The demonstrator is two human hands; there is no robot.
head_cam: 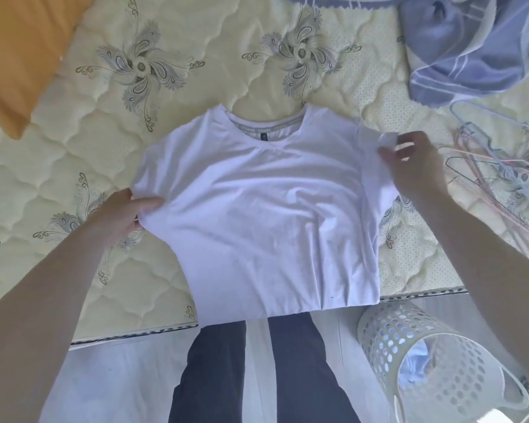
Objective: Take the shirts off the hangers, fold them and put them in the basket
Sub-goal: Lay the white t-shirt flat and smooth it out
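Note:
A white T-shirt [269,209] lies flat on the quilted mattress [196,71], collar away from me, its hem hanging over the near edge. My left hand [121,215] pinches the shirt's left side just under the sleeve. My right hand [409,160] pinches the right sleeve, lifted slightly off the bed. A white perforated basket [434,361] stands on the floor at the lower right with some pale blue cloth inside. Several thin wire hangers [495,166] lie in a pile on the bed to the right.
A blue-and-white striped garment [471,47] is bunched at the far right of the bed. An orange pillow [19,50] sits at the far left. My dark trouser legs [257,377] stand against the mattress edge.

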